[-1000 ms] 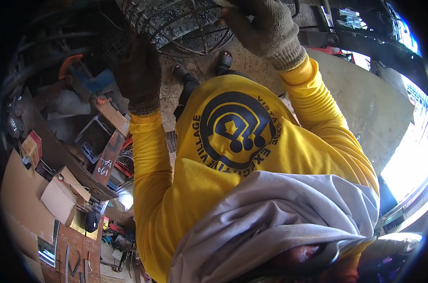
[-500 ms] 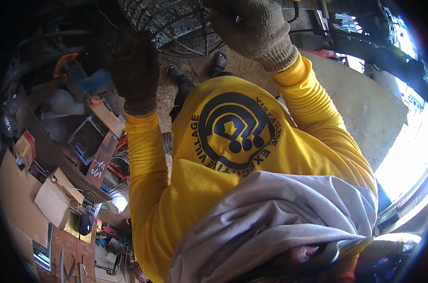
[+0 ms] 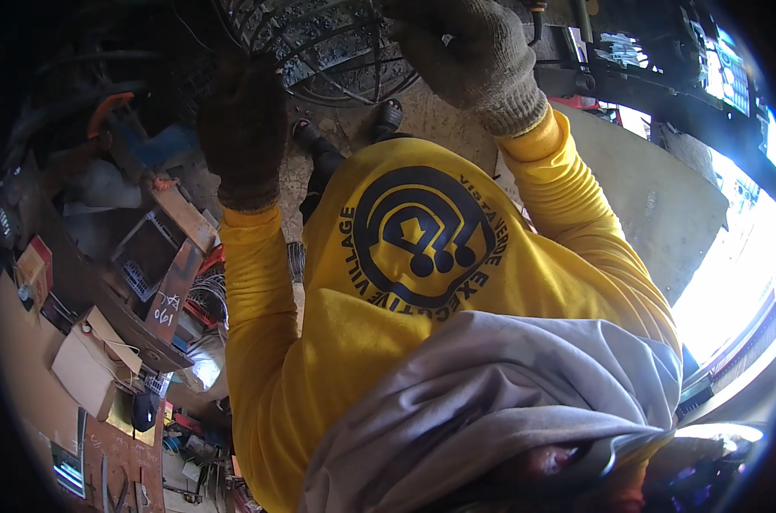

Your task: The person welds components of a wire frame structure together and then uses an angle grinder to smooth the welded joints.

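Observation:
Both of my hands wear knitted work gloves and are raised at the upper edge of the view. My left hand [image 3: 244, 141] is a dark, shadowed fist close to the left side of a round frame of bent metal rods [image 3: 341, 68]. At the right side of that frame, my right hand [image 3: 482, 68] has its fingers curled in, with a small gap by the thumb. What either hand grips is hidden by shadow and the picture's edge. The cage-like frame has several curved bars, and dark rubble or soil shows behind them.
On the left stand an open cardboard box [image 3: 88, 363], a wooden plank [image 3: 182, 214], a grey crate [image 3: 144, 256] and an orange curved handle [image 3: 106, 111]. Coiled wire [image 3: 206, 299] lies beside them. A pale flat sheet [image 3: 636, 188] is on the right. My sandalled feet [image 3: 388, 115] are below the frame.
The view has shifted slightly. My right hand sits a little lower and further right, and my left hand a little further left and lower. Both stay closed.

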The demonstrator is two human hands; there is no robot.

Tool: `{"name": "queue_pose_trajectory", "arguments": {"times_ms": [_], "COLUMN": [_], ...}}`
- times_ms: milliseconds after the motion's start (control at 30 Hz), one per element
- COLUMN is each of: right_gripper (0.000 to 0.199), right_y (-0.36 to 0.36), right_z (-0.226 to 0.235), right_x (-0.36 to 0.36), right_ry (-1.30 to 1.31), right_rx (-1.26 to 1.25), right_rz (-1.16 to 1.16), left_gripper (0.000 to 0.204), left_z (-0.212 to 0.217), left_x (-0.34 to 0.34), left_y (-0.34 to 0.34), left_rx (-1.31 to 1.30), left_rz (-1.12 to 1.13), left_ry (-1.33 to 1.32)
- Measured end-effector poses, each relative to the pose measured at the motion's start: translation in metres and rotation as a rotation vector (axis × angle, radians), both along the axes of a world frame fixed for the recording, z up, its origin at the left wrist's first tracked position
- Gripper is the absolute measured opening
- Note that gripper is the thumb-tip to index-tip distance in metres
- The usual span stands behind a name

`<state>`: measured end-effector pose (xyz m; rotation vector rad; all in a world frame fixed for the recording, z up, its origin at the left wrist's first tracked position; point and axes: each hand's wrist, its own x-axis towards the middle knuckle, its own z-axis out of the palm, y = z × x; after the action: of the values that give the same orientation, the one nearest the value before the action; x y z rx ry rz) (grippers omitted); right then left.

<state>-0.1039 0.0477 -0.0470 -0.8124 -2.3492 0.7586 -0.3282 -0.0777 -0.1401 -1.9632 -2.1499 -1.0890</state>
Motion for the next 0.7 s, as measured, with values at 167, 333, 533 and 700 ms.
{"name": "queue_pose_trajectory", "arguments": {"times_ms": [167,333,533,700], "right_gripper": [0.019,0.020,0.018,0.018], "right_y": [-0.003,-0.005,-0.005,-0.004], "right_z": [0.005,0.001,0.004,0.003], "right_x": [-0.007,-0.010,-0.004,-0.008], "right_ry": [-0.076,0.048,0.025,0.004], "right_rx": [0.022,0.025,-0.075,-0.047], "right_rz": [-0.031,-0.047,-0.021,-0.045], "left_gripper": [0.019,0.020,0.021,0.022], "left_z": [-0.003,0.003,0.009,0.001], "left_x": [-0.005,-0.006,-0.006,-0.010], "left_y": [-0.001,-0.002,-0.001,-0.001], "left_rx": [0.029,-0.063,-0.006,-0.013], "left_rz": [-0.035,-0.045,-0.048,-0.060], "left_ry": [0.027,0.062,0.008,0.085]}}
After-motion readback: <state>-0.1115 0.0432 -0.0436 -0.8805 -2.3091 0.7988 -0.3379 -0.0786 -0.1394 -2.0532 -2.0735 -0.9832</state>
